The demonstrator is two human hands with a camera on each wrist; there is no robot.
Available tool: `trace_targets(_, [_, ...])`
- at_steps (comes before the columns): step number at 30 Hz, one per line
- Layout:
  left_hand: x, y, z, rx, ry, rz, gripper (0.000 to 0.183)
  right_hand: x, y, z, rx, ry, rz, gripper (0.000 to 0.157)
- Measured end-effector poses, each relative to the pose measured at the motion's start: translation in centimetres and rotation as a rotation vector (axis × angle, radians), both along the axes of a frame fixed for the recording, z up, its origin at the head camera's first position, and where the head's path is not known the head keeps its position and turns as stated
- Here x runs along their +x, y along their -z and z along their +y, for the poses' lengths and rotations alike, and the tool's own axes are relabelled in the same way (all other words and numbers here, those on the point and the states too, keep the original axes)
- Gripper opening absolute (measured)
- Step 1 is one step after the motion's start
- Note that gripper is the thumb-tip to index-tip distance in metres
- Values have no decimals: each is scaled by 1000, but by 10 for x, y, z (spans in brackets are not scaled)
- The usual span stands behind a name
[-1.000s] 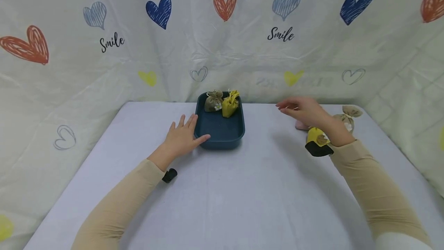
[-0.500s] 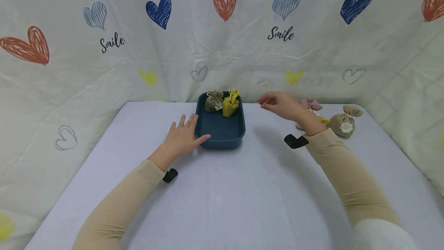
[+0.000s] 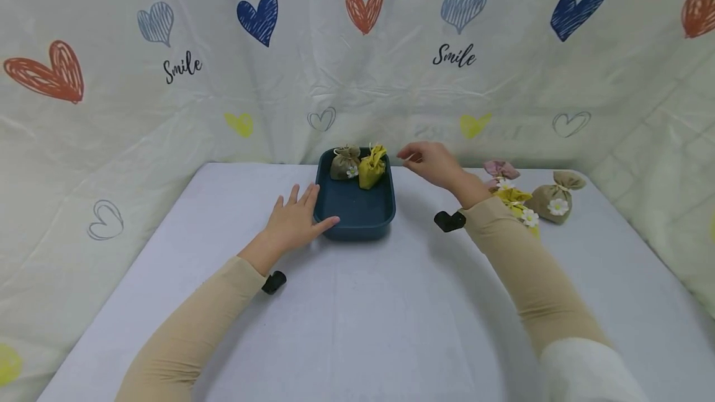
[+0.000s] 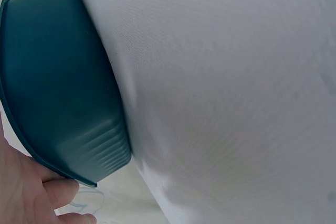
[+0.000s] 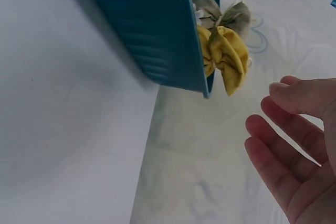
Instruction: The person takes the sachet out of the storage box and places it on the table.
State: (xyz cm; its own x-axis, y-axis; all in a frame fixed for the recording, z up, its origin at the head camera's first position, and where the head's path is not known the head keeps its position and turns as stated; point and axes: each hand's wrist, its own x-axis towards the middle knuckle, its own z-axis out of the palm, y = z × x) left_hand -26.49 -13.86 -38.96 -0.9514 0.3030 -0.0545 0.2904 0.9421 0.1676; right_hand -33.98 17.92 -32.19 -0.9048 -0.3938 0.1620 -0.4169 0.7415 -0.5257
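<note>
The left hand (image 3: 292,222) lies spread against the left rim of the blue tray (image 3: 352,208), its long axis running away from the person. At its far end lean a grey-brown pouch (image 3: 342,168) and a yellow pouch (image 3: 370,174) – neck pointing up and away. The right hand (image 3: 432,164) hovers beside – empty, fingers loosely bent; seemingly a reach, calling for a pinch at the yellow neck.

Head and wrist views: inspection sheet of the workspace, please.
Surface: white table.
Job's things: blue tray holding beige pouch and yellow pouch; on the table to its right, pink pouch, second yellow pouch, second beige pouch.
Clutter: nothing seen.
Hands: left hand touches tray's left rim; right hand hovers right of tray, fingers bent, holding nothing.
Cables: nothing seen.
Surroundings: pale backdrop with printed hearts and "Smile" lettering.
</note>
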Motion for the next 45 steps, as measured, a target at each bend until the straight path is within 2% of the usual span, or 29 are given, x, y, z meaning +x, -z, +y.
trace_targets(4, [0,0,-1,-2,1,7,98,-7,2,-7,-9,-6,10,26])
trace_targets(9, [-1,-1,-2,0,4,14,99,-16,0,-16,-32,1,-20,28])
trace_targets(17, [-1,-2,0,-1,8,3,99,-30,9,-22,-193,36,-90,30])
trace_targets(24, [-3,-1,2,1,6,-5,99,-43,20,-24,-293,108,-130,36])
trace_targets(30, [-3,-3,2,-4,6,4,99,-50,26,-26,-370,105,-165,43])
trace_targets(40, [-2,-2,0,-3,1,-16,99,-57,30,-39,-314,41,-236,50])
trace_targets(45, [-1,-2,0,-6,4,-15,100,-58,31,-43,-311,32,-231,53])
